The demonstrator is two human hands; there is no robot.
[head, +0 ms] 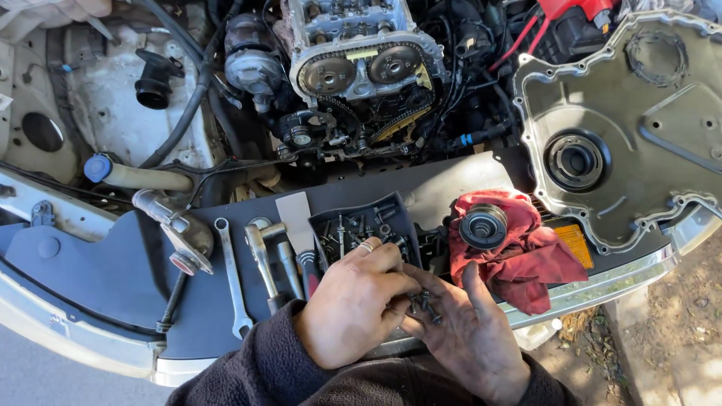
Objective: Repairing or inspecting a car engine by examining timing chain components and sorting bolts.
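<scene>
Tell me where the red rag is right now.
In the head view the red rag lies right of centre on the car's front panel, a round pulley resting on it, between the black bolt tray and the engine cover.

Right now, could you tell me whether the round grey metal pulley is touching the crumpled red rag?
Touching. The head view shows the round grey metal pulley resting directly on the crumpled red rag, whose folds show all around it, with no gap.
</scene>
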